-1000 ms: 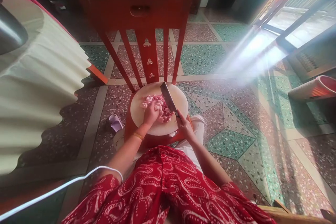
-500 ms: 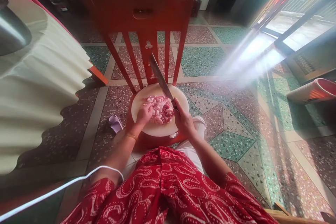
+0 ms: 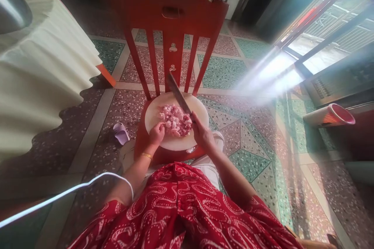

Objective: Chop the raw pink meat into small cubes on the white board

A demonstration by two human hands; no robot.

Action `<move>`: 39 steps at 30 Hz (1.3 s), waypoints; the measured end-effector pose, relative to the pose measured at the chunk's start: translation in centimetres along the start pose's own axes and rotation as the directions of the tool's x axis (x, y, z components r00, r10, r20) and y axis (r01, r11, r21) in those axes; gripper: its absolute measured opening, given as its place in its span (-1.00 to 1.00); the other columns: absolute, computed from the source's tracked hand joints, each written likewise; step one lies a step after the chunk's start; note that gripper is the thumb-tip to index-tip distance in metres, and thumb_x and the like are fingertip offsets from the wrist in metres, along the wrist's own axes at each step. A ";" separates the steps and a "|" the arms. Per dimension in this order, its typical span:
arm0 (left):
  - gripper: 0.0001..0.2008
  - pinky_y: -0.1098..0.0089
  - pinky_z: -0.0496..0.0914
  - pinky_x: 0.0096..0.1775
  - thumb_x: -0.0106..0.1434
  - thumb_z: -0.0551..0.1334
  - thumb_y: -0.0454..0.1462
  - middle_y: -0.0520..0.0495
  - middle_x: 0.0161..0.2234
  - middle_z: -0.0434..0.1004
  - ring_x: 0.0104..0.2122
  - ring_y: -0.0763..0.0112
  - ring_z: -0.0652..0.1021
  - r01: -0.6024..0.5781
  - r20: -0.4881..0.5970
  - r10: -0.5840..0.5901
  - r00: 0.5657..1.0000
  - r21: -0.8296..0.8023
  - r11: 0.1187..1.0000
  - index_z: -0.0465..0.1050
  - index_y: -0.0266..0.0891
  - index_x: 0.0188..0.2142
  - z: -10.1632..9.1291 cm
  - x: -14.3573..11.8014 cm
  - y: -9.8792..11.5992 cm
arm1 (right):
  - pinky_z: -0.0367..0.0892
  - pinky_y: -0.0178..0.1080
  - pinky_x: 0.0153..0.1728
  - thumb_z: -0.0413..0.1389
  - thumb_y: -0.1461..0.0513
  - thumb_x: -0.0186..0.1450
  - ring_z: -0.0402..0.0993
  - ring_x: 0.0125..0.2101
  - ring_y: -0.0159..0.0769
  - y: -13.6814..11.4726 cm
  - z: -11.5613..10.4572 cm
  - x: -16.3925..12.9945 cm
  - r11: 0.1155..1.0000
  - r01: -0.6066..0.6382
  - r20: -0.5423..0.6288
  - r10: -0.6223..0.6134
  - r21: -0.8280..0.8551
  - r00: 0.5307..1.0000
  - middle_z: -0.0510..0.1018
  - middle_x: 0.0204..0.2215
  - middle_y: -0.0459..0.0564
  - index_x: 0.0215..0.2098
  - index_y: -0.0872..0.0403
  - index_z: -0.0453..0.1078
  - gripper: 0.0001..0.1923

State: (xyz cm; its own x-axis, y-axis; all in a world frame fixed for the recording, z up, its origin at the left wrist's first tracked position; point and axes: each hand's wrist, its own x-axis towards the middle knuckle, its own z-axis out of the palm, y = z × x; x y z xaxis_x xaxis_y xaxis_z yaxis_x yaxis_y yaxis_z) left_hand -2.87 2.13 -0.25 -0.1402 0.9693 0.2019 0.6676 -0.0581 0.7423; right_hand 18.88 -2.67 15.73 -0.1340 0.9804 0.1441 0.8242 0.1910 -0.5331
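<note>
Gripping the cleaver (image 3: 177, 92) by its handle, the right hand (image 3: 201, 135) has brought the blade back down from its raised swing over the chopped meat (image 3: 175, 120); another stroke is landing. The left hand (image 3: 157, 134), fingers curled and holding nothing, has slid back to the pile's near edge on the round board (image 3: 178, 144).

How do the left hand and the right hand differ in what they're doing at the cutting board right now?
The right hand is shut on the cleaver, blade raised and tilted over the meat pile; the left hand holds no tool and rests curled at the pile's near-left edge. The left wrist wears a bangle; the right shows none. Both hands are bare and sit over the round cutting board.
</note>
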 end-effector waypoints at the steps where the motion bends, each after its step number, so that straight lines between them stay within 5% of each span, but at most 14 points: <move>1: -0.74 0.40 0.36 -0.19 0.20 0.01 -0.31 -0.10 -0.25 0.56 -0.24 0.31 0.53 -0.002 0.001 0.002 1.000 0.019 1.000 0.45 -0.22 -0.25 0.1 0.1 -0.1 | 0.34 -0.25 -0.12 -0.18 0.22 0.39 0.46 -0.09 -0.23 0.0 0.3 0.2 1.000 0.011 -0.035 -0.010 0.015 0.999 0.49 -0.02 0.02 0.33 -0.01 -0.09 -0.46; 5: -0.74 0.40 0.35 -0.24 0.20 0.01 -0.31 -0.12 -0.29 0.56 -0.29 0.30 0.53 -0.016 0.019 0.014 1.000 0.079 0.997 0.46 -0.24 -0.25 0.3 -0.1 -0.2 | 0.35 -0.27 -0.15 -0.13 0.26 0.35 0.48 -0.12 -0.23 1.9 3.0 0.8 0.995 -0.071 0.129 0.080 -0.068 0.988 0.46 0.02 0.07 0.30 0.04 0.00 -0.46; 8: -0.74 0.40 0.35 -0.27 0.21 0.01 -0.30 -0.10 -0.32 0.56 -0.32 0.31 0.53 -0.031 0.054 0.027 0.998 0.076 0.997 0.46 -0.23 -0.26 0.1 -0.3 0.1 | 0.38 -0.27 -0.28 -0.12 0.24 0.36 0.54 -0.26 -0.20 2.6 2.8 0.6 0.976 -0.123 0.257 0.168 -0.180 0.952 0.57 -0.15 0.04 0.29 -0.01 0.03 -0.48; 11: -0.73 0.40 0.35 -0.24 0.20 0.01 -0.30 -0.10 -0.29 0.56 -0.30 0.30 0.53 -0.036 0.050 0.032 0.998 0.082 0.996 0.46 -0.23 -0.26 0.0 -0.4 0.3 | 0.37 -0.27 -0.31 -0.19 0.19 0.39 0.54 -0.32 -0.22 1.1 0.5 0.4 0.985 -0.098 0.164 0.121 -0.143 0.979 0.59 -0.20 0.01 0.31 -0.04 -0.03 -0.48; 14: -0.73 0.39 0.34 -0.21 0.18 0.01 -0.33 -0.12 -0.27 0.56 -0.26 0.29 0.53 -0.043 0.014 0.041 0.999 0.107 0.993 0.47 -0.24 -0.25 0.2 -0.4 0.3 | 0.36 -0.27 -0.20 -0.24 0.20 0.40 0.50 -0.19 -0.24 -0.3 0.1 0.5 0.997 -0.050 0.019 0.051 -0.053 0.999 0.49 -0.02 0.06 0.33 0.01 -0.11 -0.46; 18: -0.74 0.40 0.33 -0.25 0.21 0.01 -0.31 -0.11 -0.32 0.55 -0.30 0.30 0.52 -0.055 0.041 0.050 0.998 0.131 0.990 0.46 -0.23 -0.26 0.2 -0.5 0.1 | 0.37 -0.30 -0.20 -0.15 0.23 0.36 0.49 -0.15 -0.25 0.9 2.9 0.3 0.994 -0.075 0.182 0.088 -0.080 0.979 0.48 -0.01 0.05 0.30 0.03 0.00 -0.46; 21: -0.75 0.41 0.32 -0.29 0.23 0.00 -0.26 -0.10 -0.34 0.55 -0.33 0.31 0.52 -0.065 0.067 0.057 0.996 0.120 0.991 0.46 -0.22 -0.28 0.0 -0.5 0.1 | 0.39 -0.29 -0.26 -0.12 0.21 0.35 0.54 -0.26 -0.23 1.8 2.8 0.0 0.983 -0.115 0.279 0.152 -0.143 0.948 0.56 -0.13 0.00 0.28 -0.05 0.04 -0.48; 27: -0.75 0.39 0.31 -0.25 0.20 0.01 -0.31 -0.12 -0.33 0.54 -0.31 0.29 0.51 -0.088 0.048 0.082 0.995 0.142 0.986 0.46 -0.23 -0.27 0.0 -0.3 0.3 | 0.36 -0.28 -0.20 -0.25 0.17 0.41 0.50 -0.17 -0.24 0.6 0.7 0.4 0.995 -0.043 0.061 0.049 -0.094 0.997 0.50 -0.03 0.00 0.33 -0.05 -0.12 -0.48; 33: -0.75 0.40 0.30 -0.29 0.20 0.01 -0.32 -0.11 -0.37 0.54 -0.35 0.32 0.51 -0.079 0.087 0.066 0.994 0.154 0.985 0.45 -0.23 -0.28 -0.1 -0.4 0.3 | 0.37 -0.28 -0.25 -0.15 0.24 0.36 0.54 -0.24 -0.22 2.9 3.6 1.3 0.969 -0.133 0.270 0.187 -0.207 0.945 0.51 -0.05 0.04 0.30 0.01 -0.01 -0.46; 39: -0.75 0.39 0.31 -0.25 0.19 0.01 -0.32 -0.12 -0.31 0.55 -0.30 0.29 0.51 -0.078 0.058 0.069 0.996 0.164 0.983 0.46 -0.23 -0.28 0.1 -0.4 0.3 | 0.37 -0.24 -0.20 -0.22 0.17 0.40 0.51 -0.20 -0.20 1.0 -0.7 0.8 0.993 -0.082 0.051 0.087 -0.089 0.995 0.52 -0.06 0.01 0.34 -0.07 -0.15 -0.46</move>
State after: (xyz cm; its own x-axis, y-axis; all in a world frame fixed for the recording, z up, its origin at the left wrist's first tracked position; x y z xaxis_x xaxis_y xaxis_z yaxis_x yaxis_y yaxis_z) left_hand -2.58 1.74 -0.20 -0.0509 0.9751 0.2157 0.7873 -0.0937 0.6094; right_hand 19.95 -1.73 15.88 -0.0895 0.9945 0.0550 0.8780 0.1049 -0.4670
